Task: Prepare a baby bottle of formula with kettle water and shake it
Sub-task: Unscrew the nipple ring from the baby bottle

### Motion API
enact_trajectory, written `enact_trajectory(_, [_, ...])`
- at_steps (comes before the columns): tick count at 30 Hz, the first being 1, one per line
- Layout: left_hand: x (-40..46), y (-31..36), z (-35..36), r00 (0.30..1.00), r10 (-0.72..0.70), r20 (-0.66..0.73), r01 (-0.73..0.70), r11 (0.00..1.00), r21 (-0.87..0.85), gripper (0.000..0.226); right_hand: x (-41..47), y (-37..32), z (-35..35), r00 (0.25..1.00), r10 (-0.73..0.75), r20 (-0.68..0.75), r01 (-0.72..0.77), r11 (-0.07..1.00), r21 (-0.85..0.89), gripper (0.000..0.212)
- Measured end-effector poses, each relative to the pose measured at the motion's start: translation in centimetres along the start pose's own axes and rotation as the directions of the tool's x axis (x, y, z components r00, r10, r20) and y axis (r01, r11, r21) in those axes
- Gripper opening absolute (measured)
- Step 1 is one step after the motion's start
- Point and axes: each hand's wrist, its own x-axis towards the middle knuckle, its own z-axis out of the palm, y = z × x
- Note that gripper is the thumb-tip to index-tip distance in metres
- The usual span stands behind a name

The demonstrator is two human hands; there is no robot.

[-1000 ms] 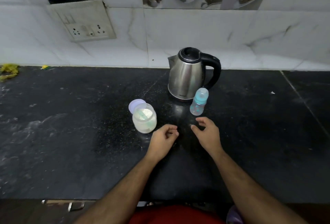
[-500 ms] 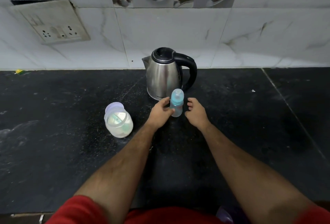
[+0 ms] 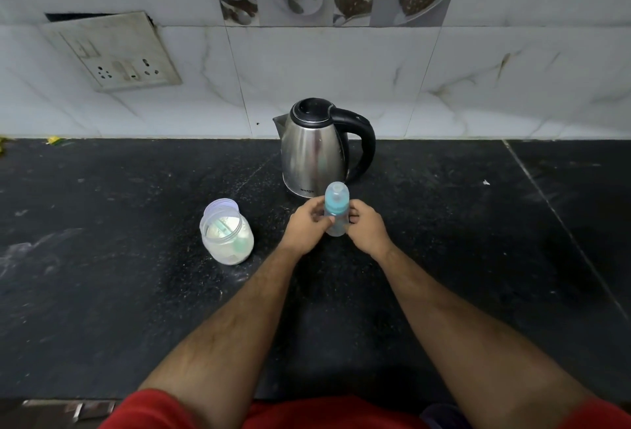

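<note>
A small clear baby bottle (image 3: 336,206) with a teal collar and clear cap stands upright on the black counter (image 3: 136,292), just in front of the steel kettle (image 3: 316,148). My left hand (image 3: 307,225) grips the bottle's body from the left, thumb across its front. From the right, my right hand (image 3: 367,227) curls its fingers round the same bottle. Left of my hands stands an open clear jar of white formula powder (image 3: 227,235) with a teal scoop inside; its lid leans behind it.
The kettle's black handle (image 3: 363,141) points right and its spout left. A tiled wall with a socket plate (image 3: 112,51) rises behind the counter. A seam (image 3: 563,223) in the counter runs down the right side.
Both hands moved forward from the counter to the bottle and closed round it. The bottle has come slightly nearer, away from the kettle.
</note>
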Motion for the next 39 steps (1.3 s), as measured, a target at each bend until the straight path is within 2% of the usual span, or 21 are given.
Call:
enact_trajectory(5, [-3.1,0.3,-0.5,1.0,0.009,-0.022,-0.009,1.0,0.006,0.034,-3.4,0.0,-0.1,0.998,-0.021,0.061,0.021,1.0,-0.001,0.05])
enact_trajectory(10, [-5.7,0.2,-1.0,0.998,-0.012,0.068,0.013,1.0,0.0,0.027,-6.8,0.7,0.4,0.998,-0.022,0.058,0.017,0.997,0.073,0.053])
enact_trajectory(15, [-6.9,0.4,-1.2,0.997,0.028,0.071,-0.013,0.977,-0.211,0.035,-9.3,1.2,0.6,0.995,-0.048,0.089,0.04,0.995,0.094,0.049])
enact_trajectory(20, [-7.7,0.9,-0.9,0.995,0.012,0.096,0.012,0.971,-0.238,0.03,-10.9,1.4,0.3,0.993,-0.035,0.114,0.026,0.996,0.085,0.045])
enact_trajectory(23, [-8.3,1.1,-0.4,0.995,0.008,0.098,0.014,0.975,-0.223,0.03,-11.8,1.3,0.1,0.996,-0.009,0.085,0.004,0.998,0.062,0.043])
enact_trajectory(27, [-8.9,1.2,0.6,0.997,-0.004,0.076,0.021,0.975,-0.222,0.049,-13.1,1.1,0.1,1.0,0.006,-0.003,-0.006,1.0,0.019,0.039])
enact_trajectory(30, [-9.1,1.3,1.0,0.997,-0.025,0.069,0.039,0.977,-0.211,0.05,-13.8,1.4,0.2,0.999,-0.005,-0.041,0.004,1.0,-0.022,0.041])
enact_trajectory(33, [-9.5,1.4,1.2,0.998,-0.034,0.058,0.047,0.971,-0.236,0.046,-14.1,1.5,0.2,0.998,0.016,-0.059,-0.016,1.0,-0.01,0.039])
enact_trajectory(36, [-9.5,1.8,1.4,0.999,-0.031,0.044,0.043,0.96,-0.277,0.029,-14.1,1.2,0.2,0.996,0.04,-0.076,-0.037,0.999,0.029,0.041])
enact_trajectory(39, [-9.2,2.3,1.2,0.996,-0.017,0.093,0.046,0.949,-0.311,0.024,-13.9,1.3,-0.1,0.995,0.046,-0.085,-0.043,0.999,0.031,0.042])
